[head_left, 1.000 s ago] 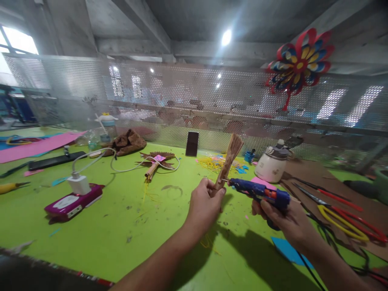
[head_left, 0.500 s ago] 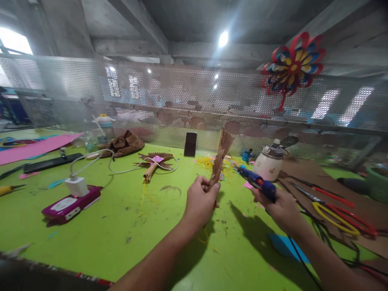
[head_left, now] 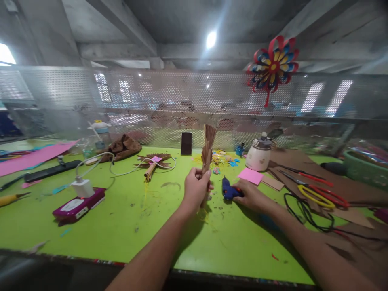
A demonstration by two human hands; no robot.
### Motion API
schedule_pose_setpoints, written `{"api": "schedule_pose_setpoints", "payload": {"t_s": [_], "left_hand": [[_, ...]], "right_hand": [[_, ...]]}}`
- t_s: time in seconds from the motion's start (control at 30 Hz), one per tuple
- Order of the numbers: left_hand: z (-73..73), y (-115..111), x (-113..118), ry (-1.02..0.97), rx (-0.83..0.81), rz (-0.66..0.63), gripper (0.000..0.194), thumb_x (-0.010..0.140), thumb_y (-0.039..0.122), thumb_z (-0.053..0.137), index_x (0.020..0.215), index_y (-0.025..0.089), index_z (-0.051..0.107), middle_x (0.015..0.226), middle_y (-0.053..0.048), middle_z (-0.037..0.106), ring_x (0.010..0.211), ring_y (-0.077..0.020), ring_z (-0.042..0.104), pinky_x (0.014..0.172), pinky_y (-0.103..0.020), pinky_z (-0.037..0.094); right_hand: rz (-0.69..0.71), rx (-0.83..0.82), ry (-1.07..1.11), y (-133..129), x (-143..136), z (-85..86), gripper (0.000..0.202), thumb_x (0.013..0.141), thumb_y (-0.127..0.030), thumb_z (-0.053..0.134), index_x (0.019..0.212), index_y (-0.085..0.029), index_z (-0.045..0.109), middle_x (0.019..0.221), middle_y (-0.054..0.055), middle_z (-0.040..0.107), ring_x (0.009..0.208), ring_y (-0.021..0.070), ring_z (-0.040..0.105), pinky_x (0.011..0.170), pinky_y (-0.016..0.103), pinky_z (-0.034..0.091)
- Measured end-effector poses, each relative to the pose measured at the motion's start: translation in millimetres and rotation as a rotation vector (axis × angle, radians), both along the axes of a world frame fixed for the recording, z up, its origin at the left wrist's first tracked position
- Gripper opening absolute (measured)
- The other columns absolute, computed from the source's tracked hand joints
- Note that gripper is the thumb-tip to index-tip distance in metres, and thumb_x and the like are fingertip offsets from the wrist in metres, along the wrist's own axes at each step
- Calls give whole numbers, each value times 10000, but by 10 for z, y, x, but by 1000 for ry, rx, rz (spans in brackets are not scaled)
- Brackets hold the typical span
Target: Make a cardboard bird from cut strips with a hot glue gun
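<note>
Pleated paper (head_left: 209, 141), folded but not spread open, sits pinched in the fingers of your left hand (head_left: 195, 188), while those of your right hand (head_left: 251, 196) grasp the glue gun (head_left: 228, 191) near the surface (head_left: 127, 246).

I'm far from this room, and I see a gray ceiling (head_left: 184, 20) with thick beams (head_left: 127, 30). One big light (head_left: 211, 39) shines very white, and small lights (head_left: 207, 86) show lower down. Behind the green table (head_left: 121, 230) stands a metal wall (head_left: 169, 95) full of little holes. I can peek through it (but things back there are too blurry for me to name). At the far left, a window (head_left: 6, 54) glows white. On the right are two slanted bright strips (head_left: 313, 97); I can't tell if they are windows.
</note>
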State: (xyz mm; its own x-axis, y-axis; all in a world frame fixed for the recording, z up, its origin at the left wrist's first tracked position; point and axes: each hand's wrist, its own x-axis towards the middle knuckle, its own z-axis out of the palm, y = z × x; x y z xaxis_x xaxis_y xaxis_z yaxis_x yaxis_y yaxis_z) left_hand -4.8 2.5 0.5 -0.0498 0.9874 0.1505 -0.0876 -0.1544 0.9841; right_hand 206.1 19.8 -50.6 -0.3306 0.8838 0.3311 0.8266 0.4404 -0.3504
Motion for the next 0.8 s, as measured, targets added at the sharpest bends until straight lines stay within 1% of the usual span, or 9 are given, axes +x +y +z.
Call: {"api": "schedule_pose_setpoints", "payload": {"t_s": [0.1,0.17,0.23,0.33,0.4,0.47,0.6,0.7,0.8], "left_hand": [[-63,26,26,51,31,1,233,748,332,582,742,182,404,503,39,519,419,-98,534,394,-192,408],[-101,43,39,98,58,12,243,737,343,585,729,184,401,487,48,505,408,-103,528,380,-189,388],[-137,57,43,137,73,21,246,735,358,575,727,187,399,491,52,501,397,-106,523,380,-195,383],[-193,68,37,245,136,18,262,737,398,564,730,190,405,511,53,506,403,-110,528,406,-205,387],[-224,60,29,353,242,37,247,748,401,552,741,188,425,572,38,537,455,-105,545,455,-205,392],[-239,37,20,463,321,63,219,773,397,520,768,192,444,633,24,563,498,-107,551,488,-208,382],[-229,-17,4,666,410,137,167,809,369,473,795,205,448,671,11,572,537,-123,537,513,-217,340],[-228,-31,-2,770,457,176,129,822,337,455,795,212,435,658,9,557,552,-135,528,525,-224,316],[-238,-27,2,824,474,180,110,831,321,438,805,215,424,675,1,559,573,-145,528,538,-230,313]], "right_hand": [[-9,52,74,-45,29,106,339,674,-356,642,956,-169,663,883,79,595,831,223,541,733,338,427],[-43,106,184,-116,2,278,309,728,-368,594,940,-152,659,877,85,613,802,208,559,726,333,435],[-46,132,336,-213,-79,497,270,796,-374,512,848,-154,660,799,68,633,721,180,569,666,305,438],[16,169,500,-332,-269,775,269,803,-396,507,782,-161,638,746,49,634,680,164,565,629,286,434],[54,152,563,-339,-404,856,263,781,-405,535,798,-156,619,739,46,631,648,152,558,603,278,436],[26,139,570,-288,-520,850,261,728,-400,598,805,-149,599,727,44,621,637,150,551,595,282,438],[-72,192,661,-150,-657,734,301,668,-398,653,819,-154,563,683,17,577,608,142,526,565,277,426],[-73,202,796,-110,-679,683,324,663,-405,658,836,-158,538,671,8,557,597,137,513,553,270,423],[-27,165,886,-111,-662,656,302,678,-402,648,814,-163,521,640,-1,541,565,125,494,516,256,411]]}}
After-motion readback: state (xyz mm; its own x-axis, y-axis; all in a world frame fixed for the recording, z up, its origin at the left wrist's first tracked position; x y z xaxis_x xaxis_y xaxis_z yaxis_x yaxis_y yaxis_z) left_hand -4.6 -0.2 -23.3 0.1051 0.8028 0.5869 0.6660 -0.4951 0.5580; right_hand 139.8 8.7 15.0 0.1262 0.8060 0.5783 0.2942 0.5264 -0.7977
